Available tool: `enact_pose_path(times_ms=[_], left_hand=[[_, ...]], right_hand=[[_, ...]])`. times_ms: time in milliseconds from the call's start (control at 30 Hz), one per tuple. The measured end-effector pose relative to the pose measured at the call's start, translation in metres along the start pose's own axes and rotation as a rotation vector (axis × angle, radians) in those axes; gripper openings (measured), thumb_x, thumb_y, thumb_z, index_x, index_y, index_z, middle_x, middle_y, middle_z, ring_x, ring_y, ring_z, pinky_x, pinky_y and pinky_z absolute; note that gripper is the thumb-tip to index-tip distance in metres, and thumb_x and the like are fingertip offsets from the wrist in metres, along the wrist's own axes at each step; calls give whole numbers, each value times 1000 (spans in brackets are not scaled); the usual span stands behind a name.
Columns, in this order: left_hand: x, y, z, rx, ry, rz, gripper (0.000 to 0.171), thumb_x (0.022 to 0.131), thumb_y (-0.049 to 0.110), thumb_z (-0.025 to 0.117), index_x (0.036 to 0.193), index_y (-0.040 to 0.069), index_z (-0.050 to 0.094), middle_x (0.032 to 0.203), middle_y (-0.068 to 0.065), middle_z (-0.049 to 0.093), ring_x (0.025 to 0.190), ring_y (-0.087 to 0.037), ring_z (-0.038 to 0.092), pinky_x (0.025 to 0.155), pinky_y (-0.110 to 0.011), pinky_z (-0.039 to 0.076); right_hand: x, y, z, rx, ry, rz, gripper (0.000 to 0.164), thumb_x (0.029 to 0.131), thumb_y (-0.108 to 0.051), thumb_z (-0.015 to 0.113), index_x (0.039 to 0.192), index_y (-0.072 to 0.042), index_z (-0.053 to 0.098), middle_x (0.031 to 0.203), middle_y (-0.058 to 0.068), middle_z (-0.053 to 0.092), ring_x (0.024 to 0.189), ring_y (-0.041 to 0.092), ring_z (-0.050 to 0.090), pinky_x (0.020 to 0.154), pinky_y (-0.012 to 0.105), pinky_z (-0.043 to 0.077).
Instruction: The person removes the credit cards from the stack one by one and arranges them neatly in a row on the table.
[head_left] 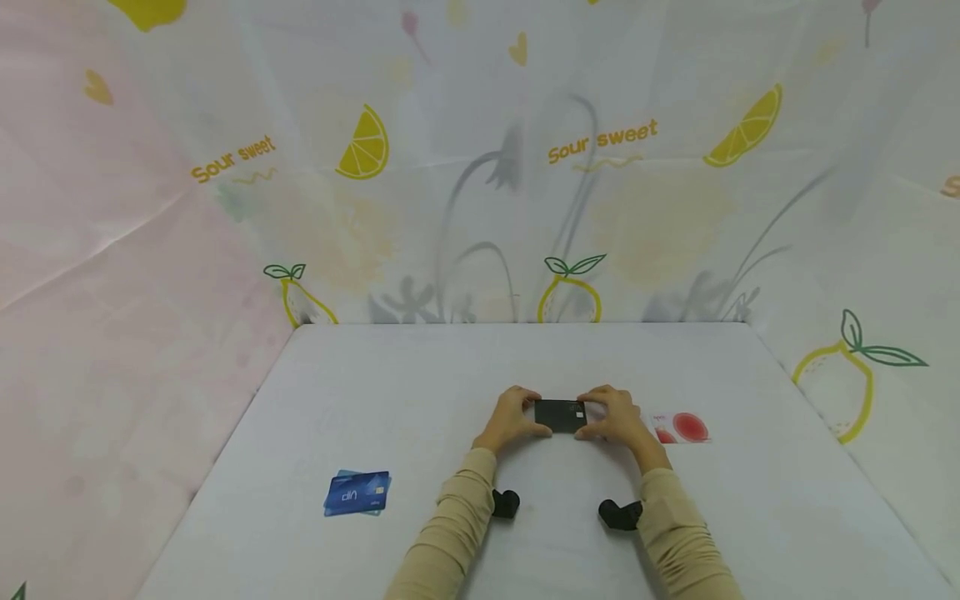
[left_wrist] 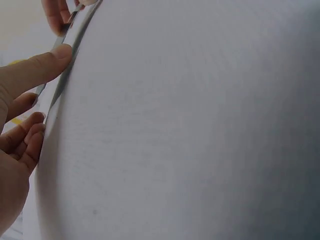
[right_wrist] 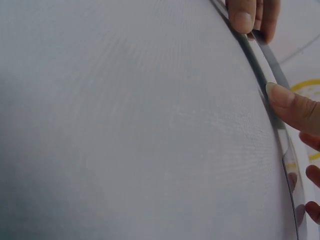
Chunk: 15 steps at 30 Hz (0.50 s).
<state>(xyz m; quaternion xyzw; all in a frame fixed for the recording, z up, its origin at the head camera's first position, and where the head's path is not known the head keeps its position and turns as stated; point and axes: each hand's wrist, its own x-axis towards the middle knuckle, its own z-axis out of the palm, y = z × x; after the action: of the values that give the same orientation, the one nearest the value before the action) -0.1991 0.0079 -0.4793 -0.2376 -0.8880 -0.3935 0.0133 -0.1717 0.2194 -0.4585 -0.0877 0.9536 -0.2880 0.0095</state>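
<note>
A black bank card (head_left: 559,417) with a small chip lies level between my two hands over the middle of the white table. My left hand (head_left: 513,418) grips its left end, thumb at the near corner and fingertips at the far one. At the opposite end, my right hand (head_left: 617,417) holds the card the same way. In the left wrist view the left thumb (left_wrist: 47,65) presses along the card's edge, close over the table. The right thumb (right_wrist: 295,105) does likewise in the right wrist view.
Just right of the right hand lies a white card with red circles (head_left: 686,427). Two overlapping blue cards (head_left: 357,493) lie at the front left. Black wrist devices (head_left: 621,514) sit under both sleeves. A lemon-printed cloth (head_left: 480,167) hangs behind the table (head_left: 420,367).
</note>
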Motion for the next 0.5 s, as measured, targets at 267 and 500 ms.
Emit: enact_pose_path(times_ms=[267, 500], left_hand=[[2, 1, 2, 31, -41, -55, 56, 54, 27, 84, 101, 4, 64, 91, -6, 52, 85, -17, 47, 78, -28, 42], [5, 6, 1, 44, -84, -84, 56, 56, 30, 83, 102, 6, 64, 93, -6, 51, 88, -18, 45, 79, -29, 42]], right_hand=[[0, 5, 0, -42, -21, -4, 58, 58, -36, 81, 109, -14, 63, 117, 15, 49, 109, 44, 34, 77, 60, 30], [0, 10, 0, -65, -37, 6, 57, 60, -39, 79, 109, -15, 64, 118, 13, 49, 108, 42, 34, 78, 58, 29]])
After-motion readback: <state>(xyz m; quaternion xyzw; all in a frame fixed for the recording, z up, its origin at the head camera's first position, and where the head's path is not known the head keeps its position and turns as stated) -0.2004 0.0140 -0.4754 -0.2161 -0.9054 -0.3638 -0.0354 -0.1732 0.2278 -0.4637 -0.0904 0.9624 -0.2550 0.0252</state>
